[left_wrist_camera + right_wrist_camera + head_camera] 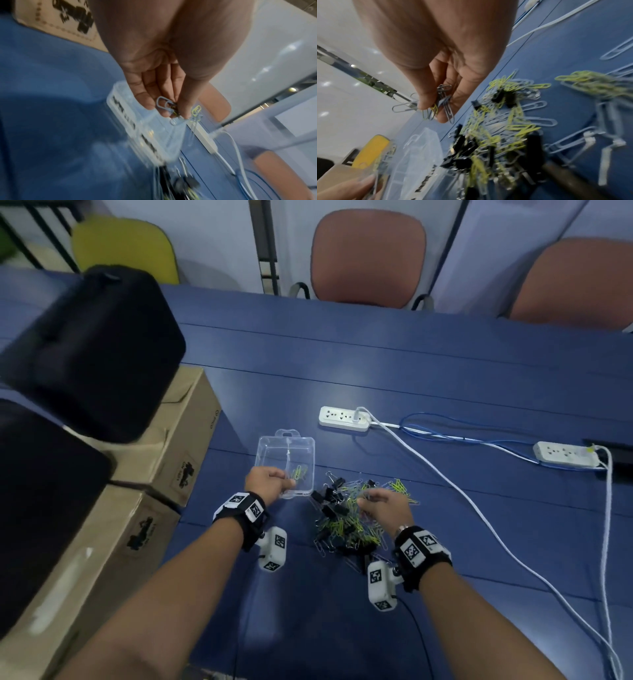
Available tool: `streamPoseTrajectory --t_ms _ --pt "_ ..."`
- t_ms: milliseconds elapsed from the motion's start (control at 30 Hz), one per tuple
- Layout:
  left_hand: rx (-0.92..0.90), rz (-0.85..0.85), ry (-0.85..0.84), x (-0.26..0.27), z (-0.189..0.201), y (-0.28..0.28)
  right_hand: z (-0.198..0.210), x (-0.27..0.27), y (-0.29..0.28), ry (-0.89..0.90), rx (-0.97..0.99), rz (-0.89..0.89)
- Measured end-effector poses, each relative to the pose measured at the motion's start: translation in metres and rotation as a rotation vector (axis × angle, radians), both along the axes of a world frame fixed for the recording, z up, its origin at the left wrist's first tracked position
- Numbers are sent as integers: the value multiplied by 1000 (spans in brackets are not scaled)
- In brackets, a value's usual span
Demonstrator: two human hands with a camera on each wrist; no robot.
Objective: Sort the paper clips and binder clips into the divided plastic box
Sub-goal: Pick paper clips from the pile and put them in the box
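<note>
A clear divided plastic box (286,446) lies on the blue table, with a few yellow-green paper clips (299,472) in its right compartment. My left hand (270,481) hovers over the box's near edge and pinches a small bunch of paper clips (165,104). To the right lies a mixed pile (349,518) of yellow-green and silver paper clips and black binder clips. My right hand (380,503) is over the pile and pinches several paper clips (440,104) between thumb and fingers.
Cardboard boxes (185,440) with black cases (92,350) on top stand at the left. A white power strip (344,418) lies beyond the box, a second strip (565,455) at the right, and white and blue cables (479,508) cross the table's right side. Chairs stand behind the far edge.
</note>
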State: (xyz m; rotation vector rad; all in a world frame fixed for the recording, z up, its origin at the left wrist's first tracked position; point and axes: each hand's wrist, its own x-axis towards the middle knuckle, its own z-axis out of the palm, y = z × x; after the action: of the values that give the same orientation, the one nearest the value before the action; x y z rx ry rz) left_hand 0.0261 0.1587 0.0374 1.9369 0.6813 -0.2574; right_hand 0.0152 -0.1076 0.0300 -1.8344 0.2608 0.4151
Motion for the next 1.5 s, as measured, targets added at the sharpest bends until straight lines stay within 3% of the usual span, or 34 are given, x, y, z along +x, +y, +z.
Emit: streamPoseTrajectory --t_ms 233,467,600,800,933,1067,1267,1500 --pt "296 29 55 35 -6 49 6 46 79 86 87 40" --pt "450 -226 91 50 -17 50 -2 89 136 178 59 29" --pt "407 -262 64 43 -22 52 -19 113 167 190 -94 65" --pt "270 -49 -56 28 -27 69 -17 136 212 151 -295 167" --pt "212 41 -67 20 -27 80 -19 142 226 235 -250 190" --pt "207 64 -63 18 -28 86 -37 150 226 316 -229 200" --pt "269 54 -135 20 -19 71 4 130 204 369 53 190" --pt "268 -132 -256 17 -10 4 38 92 95 260 131 94"
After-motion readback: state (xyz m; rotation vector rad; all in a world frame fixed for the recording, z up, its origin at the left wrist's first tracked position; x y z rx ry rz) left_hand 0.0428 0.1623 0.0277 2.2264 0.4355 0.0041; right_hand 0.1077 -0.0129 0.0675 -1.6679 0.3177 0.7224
